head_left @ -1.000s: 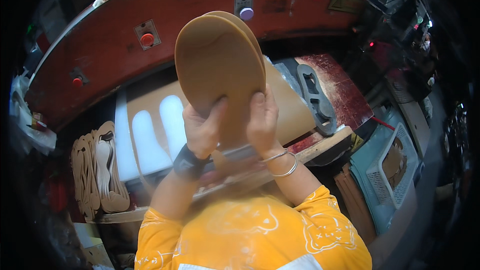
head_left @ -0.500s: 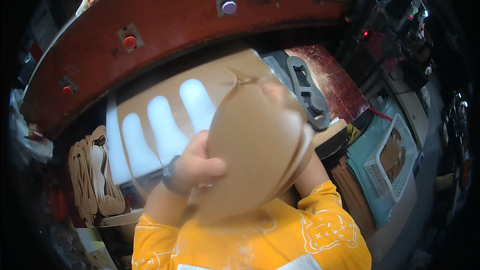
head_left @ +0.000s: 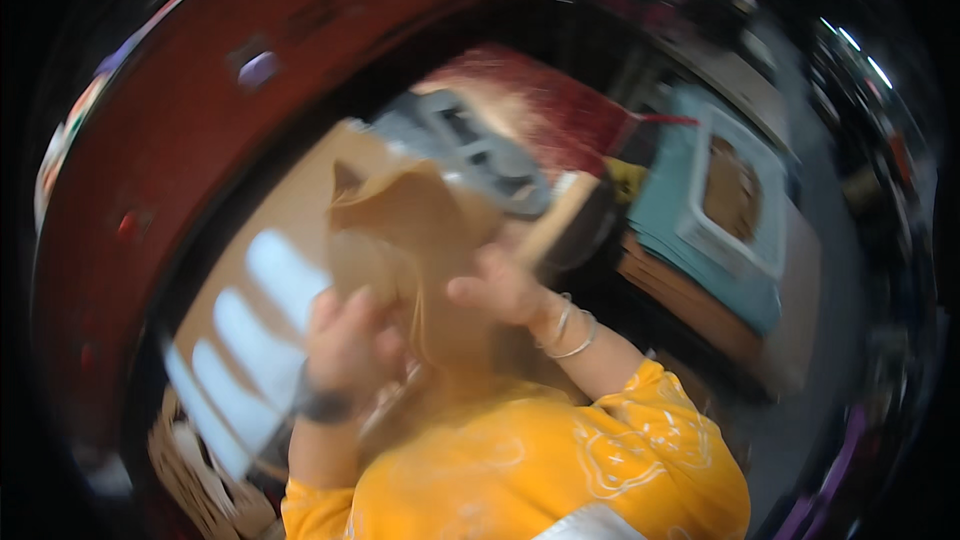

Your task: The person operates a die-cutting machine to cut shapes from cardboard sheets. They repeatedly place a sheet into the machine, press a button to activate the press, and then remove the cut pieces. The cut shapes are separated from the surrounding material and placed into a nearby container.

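Note:
Curled brown sheet material [head_left: 430, 230] is bunched in front of my chest, its far edge folded over. My left hand [head_left: 350, 340], with a dark band at the wrist, grips its left side; motion blurs the fingers. On the sheet's right side lies my right hand [head_left: 508, 285], thumb across the top and its other fingers mostly hidden. Behind it, a flat brown sheet [head_left: 290, 185] with sole-shaped cut-outs showing white lies on the work surface. A grey sole-shaped cutting die [head_left: 485, 150] rests beyond my right hand.
A red machine beam [head_left: 200, 110] with buttons spans the far left. The die lies by a worn dark-red board [head_left: 540, 100]. On the right, a white basket [head_left: 690, 225] of brown pieces sits on blue-green sheets [head_left: 655, 195]. Cut brown pieces [head_left: 190, 470] stand at lower left.
The view has swung to the right, so the machine and cut-outs appear further left. The held brown sheet has folded over, and my right hand has come nearer with its thumb on top.

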Demonstrator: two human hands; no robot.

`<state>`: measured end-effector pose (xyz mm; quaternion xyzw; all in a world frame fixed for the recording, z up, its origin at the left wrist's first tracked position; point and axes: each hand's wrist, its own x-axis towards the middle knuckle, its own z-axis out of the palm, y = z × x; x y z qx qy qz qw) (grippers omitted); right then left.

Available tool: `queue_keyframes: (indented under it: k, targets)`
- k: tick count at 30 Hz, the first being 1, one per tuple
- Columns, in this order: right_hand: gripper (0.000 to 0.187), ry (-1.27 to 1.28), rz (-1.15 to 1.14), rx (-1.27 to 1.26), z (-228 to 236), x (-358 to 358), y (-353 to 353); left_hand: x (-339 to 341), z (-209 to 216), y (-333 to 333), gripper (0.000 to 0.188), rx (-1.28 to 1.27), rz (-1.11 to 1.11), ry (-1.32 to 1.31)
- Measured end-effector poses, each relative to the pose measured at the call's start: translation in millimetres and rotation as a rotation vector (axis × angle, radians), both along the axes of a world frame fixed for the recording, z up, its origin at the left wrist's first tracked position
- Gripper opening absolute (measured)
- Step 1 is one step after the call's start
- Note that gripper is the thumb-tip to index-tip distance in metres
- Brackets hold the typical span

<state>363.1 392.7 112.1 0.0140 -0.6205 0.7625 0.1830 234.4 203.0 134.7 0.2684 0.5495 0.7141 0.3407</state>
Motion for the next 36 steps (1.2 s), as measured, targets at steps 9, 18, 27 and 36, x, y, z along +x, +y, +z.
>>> queue_keyframes:
  k: [9,18,27,36]
  targets:
    - [0.057,0.135,-1.3,-0.456,7.7,173.3,218.9,-74.6,2.9,-73.4,0.028,0.295,-0.183,-0.106]
    - [0.075,-0.057,-0.333,0.016,-16.5,39.8,111.3,-26.3,38.1,-51.2,0.031,-0.253,-0.286,0.242]
    - [0.064,-0.074,0.507,0.175,104.6,-91.7,-107.3,11.4,41.5,-162.6,0.036,-0.087,0.098,0.21]
    - [0.043,0.404,0.774,0.28,167.1,-175.1,-304.1,93.2,-29.9,-361.5,0.036,-0.141,1.054,0.329]
